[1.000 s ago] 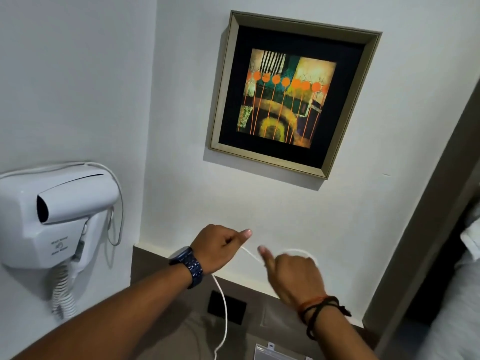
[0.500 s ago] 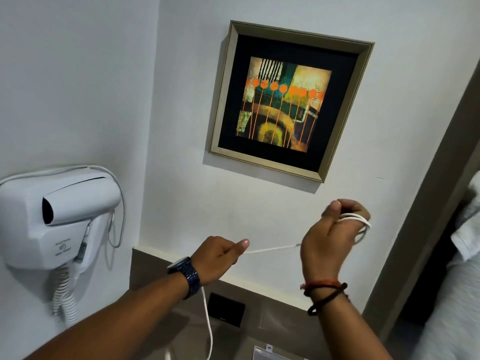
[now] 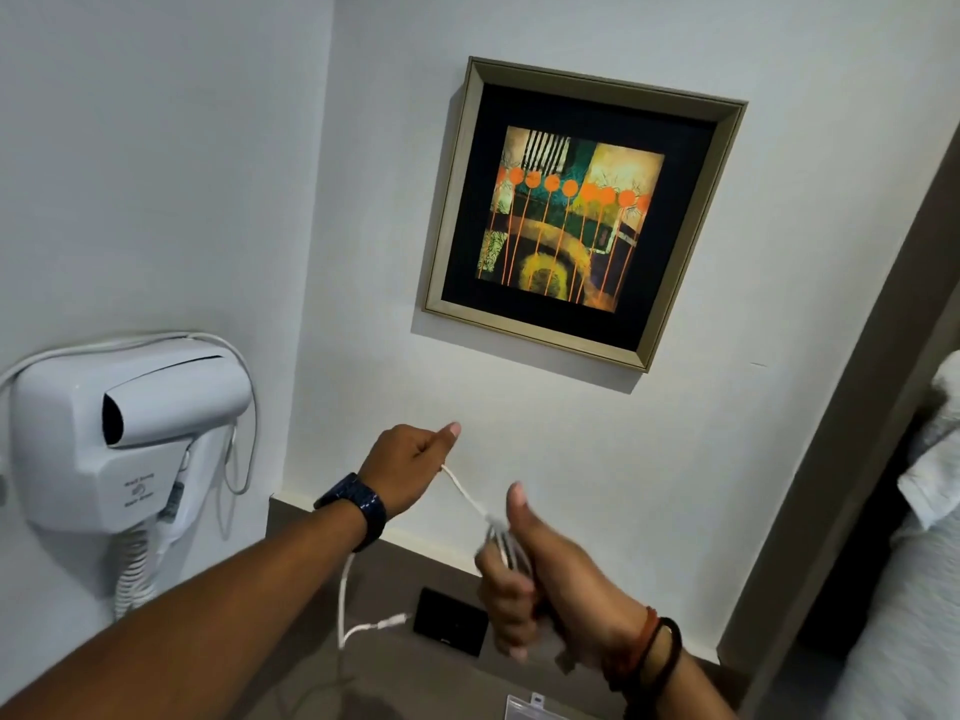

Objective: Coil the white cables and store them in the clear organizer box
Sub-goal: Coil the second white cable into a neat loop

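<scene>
A thin white cable (image 3: 464, 492) runs taut between my two hands. My left hand (image 3: 410, 465), with a dark watch on the wrist, pinches the cable in a closed fist. From there the cable's loose tail (image 3: 344, 595) hangs down and ends in a white plug (image 3: 392, 622). My right hand (image 3: 524, 584), thumb up, is closed around several loops of the cable wound on its fingers. A corner of the clear organizer box (image 3: 524, 708) shows at the bottom edge.
A white wall-mounted hair dryer (image 3: 124, 433) with a coiled cord hangs at the left. A framed picture (image 3: 576, 210) is on the wall above. A black socket plate (image 3: 451, 622) sits in the brown ledge below my hands. White bedding (image 3: 930, 511) is at the right.
My right hand has swung down and left from beside the picture to below my left hand, with more cable looped on it. The free tail has shortened and the plug has risen into view.
</scene>
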Motion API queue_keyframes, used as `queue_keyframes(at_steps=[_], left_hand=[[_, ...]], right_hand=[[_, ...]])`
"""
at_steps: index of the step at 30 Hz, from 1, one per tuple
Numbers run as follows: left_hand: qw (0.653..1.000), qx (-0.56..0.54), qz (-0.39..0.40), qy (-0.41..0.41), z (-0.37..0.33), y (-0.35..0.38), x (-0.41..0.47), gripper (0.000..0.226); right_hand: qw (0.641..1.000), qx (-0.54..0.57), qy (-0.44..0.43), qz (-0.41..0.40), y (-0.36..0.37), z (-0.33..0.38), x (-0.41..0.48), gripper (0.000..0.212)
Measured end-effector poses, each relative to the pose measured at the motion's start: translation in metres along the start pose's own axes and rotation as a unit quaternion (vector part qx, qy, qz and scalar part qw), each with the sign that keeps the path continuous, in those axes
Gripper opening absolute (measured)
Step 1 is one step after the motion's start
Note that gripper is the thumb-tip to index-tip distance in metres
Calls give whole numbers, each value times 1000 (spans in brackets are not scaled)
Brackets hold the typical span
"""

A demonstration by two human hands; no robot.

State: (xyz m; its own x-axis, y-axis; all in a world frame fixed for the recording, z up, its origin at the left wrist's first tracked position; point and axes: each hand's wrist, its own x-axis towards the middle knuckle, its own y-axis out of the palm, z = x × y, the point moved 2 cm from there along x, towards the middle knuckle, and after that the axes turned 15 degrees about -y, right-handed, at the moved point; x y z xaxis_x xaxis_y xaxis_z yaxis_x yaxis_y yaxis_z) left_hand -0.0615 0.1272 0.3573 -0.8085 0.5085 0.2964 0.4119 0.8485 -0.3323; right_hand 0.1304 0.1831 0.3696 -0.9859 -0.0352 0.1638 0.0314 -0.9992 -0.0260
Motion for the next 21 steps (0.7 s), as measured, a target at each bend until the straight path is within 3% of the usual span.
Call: queue_keyframes(at_steps=[2, 3, 6, 8, 10, 11, 13, 16, 17, 18, 19, 21], left_hand=[[998, -25, 58, -17, 4, 14, -8, 59], [995, -40, 92, -27, 5, 21, -13, 57], [987, -1, 161, -14, 1, 37, -28, 62], [983, 55, 172, 19, -3, 38, -33, 64], [983, 92, 158, 32, -3, 33, -37, 64], [982, 103, 152, 39, -2, 29, -38, 64], [980, 122, 147, 57, 0, 23, -40, 67], [982, 122, 119, 82, -1, 14, -37, 75], [985, 118, 96, 85, -2, 10, -33, 76], [987, 118, 69, 86, -4, 6, -29, 75], [988, 121, 41, 88, -6, 1, -24, 73], [990, 119, -4, 80, -7, -6, -16, 68]], right_hand=[[979, 161, -127, 23, 13, 25, 1, 50], [962, 190, -195, -10, 14, 37, 3, 40], [896, 125, -332, -267, -1, 55, 10, 15], [792, 3, -359, -494, -22, 55, 8, 16], [673, -154, -363, -626, -44, 51, 0, 14], [646, -237, -346, -638, -55, 48, -3, 10], [626, -400, -289, -604, -73, 34, -7, 13], [570, -692, -103, -431, -80, 8, -10, 16], [582, -725, -15, -368, -78, -2, -9, 18], [618, -720, 54, -310, -76, -12, -9, 32], [676, -686, 92, -255, -71, -19, -10, 47], [834, -518, 118, -148, -48, -23, -12, 68]])
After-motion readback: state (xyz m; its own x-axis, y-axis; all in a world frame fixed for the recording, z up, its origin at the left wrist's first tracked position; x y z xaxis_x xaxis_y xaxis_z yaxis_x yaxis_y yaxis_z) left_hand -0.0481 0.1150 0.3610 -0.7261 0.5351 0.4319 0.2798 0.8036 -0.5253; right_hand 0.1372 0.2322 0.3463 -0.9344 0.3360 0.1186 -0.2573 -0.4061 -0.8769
